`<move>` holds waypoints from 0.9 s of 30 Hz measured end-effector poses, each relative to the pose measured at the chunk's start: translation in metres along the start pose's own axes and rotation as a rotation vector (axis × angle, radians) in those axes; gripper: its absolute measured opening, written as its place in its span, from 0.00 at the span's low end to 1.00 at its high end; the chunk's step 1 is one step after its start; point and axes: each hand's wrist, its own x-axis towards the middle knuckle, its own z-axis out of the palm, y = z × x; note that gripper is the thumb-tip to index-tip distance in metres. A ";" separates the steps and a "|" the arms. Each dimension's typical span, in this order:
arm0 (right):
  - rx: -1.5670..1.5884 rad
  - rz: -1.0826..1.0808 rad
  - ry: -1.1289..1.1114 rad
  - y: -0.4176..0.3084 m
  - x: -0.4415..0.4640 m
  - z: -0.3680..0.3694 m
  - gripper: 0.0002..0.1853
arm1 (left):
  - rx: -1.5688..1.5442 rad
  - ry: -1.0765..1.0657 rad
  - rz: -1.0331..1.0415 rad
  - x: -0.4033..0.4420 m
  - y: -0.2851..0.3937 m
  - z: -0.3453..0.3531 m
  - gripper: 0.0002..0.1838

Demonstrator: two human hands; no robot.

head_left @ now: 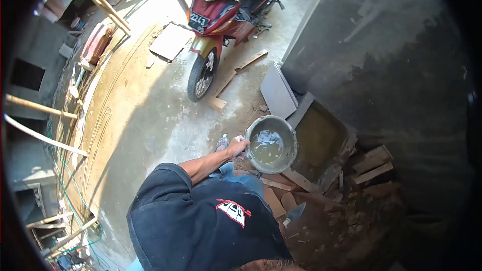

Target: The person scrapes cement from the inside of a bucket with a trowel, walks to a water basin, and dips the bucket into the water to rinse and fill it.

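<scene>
My left hand is closed on the near-left rim of a grey bucket, with the arm stretched out in front of my body. Murky water lies in the bucket and reflects bright light. A thin wire handle stands up at the rim's left side. Just beyond the bucket is a rectangular basin holding brownish water. A trowel rests among bricks and rubble to the right of my torso. My right hand does not show.
A red motorbike stands ahead, near wooden offcuts. Flat tiles lean by the basin. Bricks and rubble lie on the right beside a grey wall. Bamboo poles stand at left.
</scene>
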 end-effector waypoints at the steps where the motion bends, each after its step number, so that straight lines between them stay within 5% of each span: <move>1: -0.044 -0.023 -0.009 -0.008 -0.004 0.014 0.13 | -0.030 0.024 -0.024 -0.002 -0.005 -0.028 0.08; 15: -0.834 -0.468 -0.567 -0.032 -0.194 0.443 0.13 | -0.794 0.659 0.156 -0.093 -0.045 -0.423 0.11; 27: -1.560 -0.735 -0.941 0.038 -0.331 0.761 0.16 | -1.531 1.268 0.460 -0.159 -0.082 -0.594 0.10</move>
